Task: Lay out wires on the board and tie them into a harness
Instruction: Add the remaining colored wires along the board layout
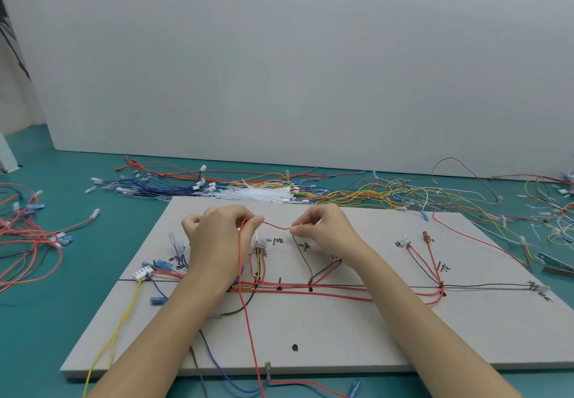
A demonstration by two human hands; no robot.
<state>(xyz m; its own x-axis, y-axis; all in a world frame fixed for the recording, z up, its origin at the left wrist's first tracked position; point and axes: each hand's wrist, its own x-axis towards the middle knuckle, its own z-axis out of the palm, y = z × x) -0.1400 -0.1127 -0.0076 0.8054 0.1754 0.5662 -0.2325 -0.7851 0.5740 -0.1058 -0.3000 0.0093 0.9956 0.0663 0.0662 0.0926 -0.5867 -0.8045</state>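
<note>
Both hands pinch a thin red wire [277, 227]: left hand [217, 236] at 9 o'clock, right hand [323, 230] at 3; fingertips partly hidden, above the grey board [372, 329] on a teal table [93, 273].

Bright even light; soft shadows; edges warped.

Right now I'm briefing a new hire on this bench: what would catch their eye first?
Two hands, left and right, pinch a red wire taut above the middle of the grey board. Behind the board, loose coloured wires sprawl across the teal table, with white cable ties among them.
</note>
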